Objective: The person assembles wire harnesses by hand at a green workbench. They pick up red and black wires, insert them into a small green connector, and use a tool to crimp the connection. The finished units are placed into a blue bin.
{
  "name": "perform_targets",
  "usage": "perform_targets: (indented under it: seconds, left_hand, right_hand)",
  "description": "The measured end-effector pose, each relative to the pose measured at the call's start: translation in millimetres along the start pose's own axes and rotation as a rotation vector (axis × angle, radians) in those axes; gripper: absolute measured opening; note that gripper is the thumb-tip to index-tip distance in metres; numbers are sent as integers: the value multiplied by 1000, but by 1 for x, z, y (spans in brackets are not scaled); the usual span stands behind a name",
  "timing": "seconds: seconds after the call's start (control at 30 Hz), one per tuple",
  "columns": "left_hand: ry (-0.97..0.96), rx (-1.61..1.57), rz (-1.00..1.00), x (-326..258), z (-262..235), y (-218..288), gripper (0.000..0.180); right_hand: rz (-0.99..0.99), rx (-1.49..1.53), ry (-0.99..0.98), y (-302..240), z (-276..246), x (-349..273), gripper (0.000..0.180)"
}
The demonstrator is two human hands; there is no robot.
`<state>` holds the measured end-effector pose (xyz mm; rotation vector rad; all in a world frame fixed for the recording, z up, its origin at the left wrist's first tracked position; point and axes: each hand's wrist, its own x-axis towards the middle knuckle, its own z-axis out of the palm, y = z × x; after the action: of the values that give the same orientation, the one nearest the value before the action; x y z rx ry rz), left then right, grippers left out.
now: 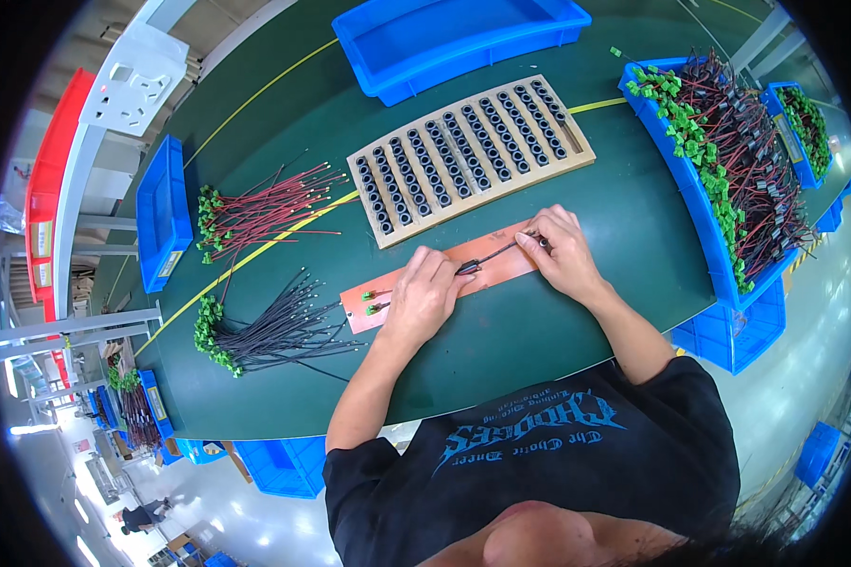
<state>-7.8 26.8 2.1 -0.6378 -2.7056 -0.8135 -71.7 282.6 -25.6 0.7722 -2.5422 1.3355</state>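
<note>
An orange-brown flat board (pixel 503 272) lies in front of me on the green table. Two wires with green connectors (pixel 373 308) stick out at its left end, passing beneath my left hand (pixel 425 295). That hand is closed on the wires, its fingertips beside a black sleeve (pixel 469 267). From the sleeve a dark cable (pixel 497 252) runs up to the right. My right hand (pixel 564 252) pinches the cable's far end, where a small black piece (pixel 543 241) shows at the fingertips. Exactly how the fingers grip it is partly hidden.
Beyond the board stands a wooden rack (pixel 463 159) with rows of black round parts. Red wires (pixel 274 210) and black wires (pixel 279 326) with green connectors lie left. A blue bin (pixel 669 156) full of wired parts stands right, a blue tray (pixel 463 52) at the back.
</note>
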Motion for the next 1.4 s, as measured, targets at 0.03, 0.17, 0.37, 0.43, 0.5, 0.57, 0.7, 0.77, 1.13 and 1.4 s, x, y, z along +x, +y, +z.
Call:
perform_targets:
  seconds: [0.03,0.17,0.37,0.43,0.5,0.57,0.7,0.77,1.13,1.4]
  left_hand:
    - [28,-26,13,0,3,-2,23]
    - [132,-100,24,-1,13,-2,22]
    - [100,-48,6,0,7,2,22]
    - [-19,-89,-47,4,-1,0,19]
    - [-126,-211,-88,17,-13,-3,18]
    - [-232,-415,-124,44,-25,-8,20]
    - [-550,-388,-131,94,-10,-1,26]
    - [-677,-382,-204,110,0,-2,19]
    - [-668,-485,-246,111,29,-6,11]
    - [-716,-573,-228,112,4,-18,35]
  right_hand:
    - [3,3,6,0,0,1,17]
    - [65,-12,11,-4,2,3,21]
    - [101,-44,38,-7,9,5,26]
    - [94,-49,45,-6,10,4,26]
    - [68,-54,51,-3,8,3,25]
    - [62,-45,35,0,7,3,23]
    - [36,23,26,0,4,2,20]
    - [46,39,2,0,2,1,20]
    - [47,62,31,2,6,-3,15]
    - [120,83,64,3,4,3,19]
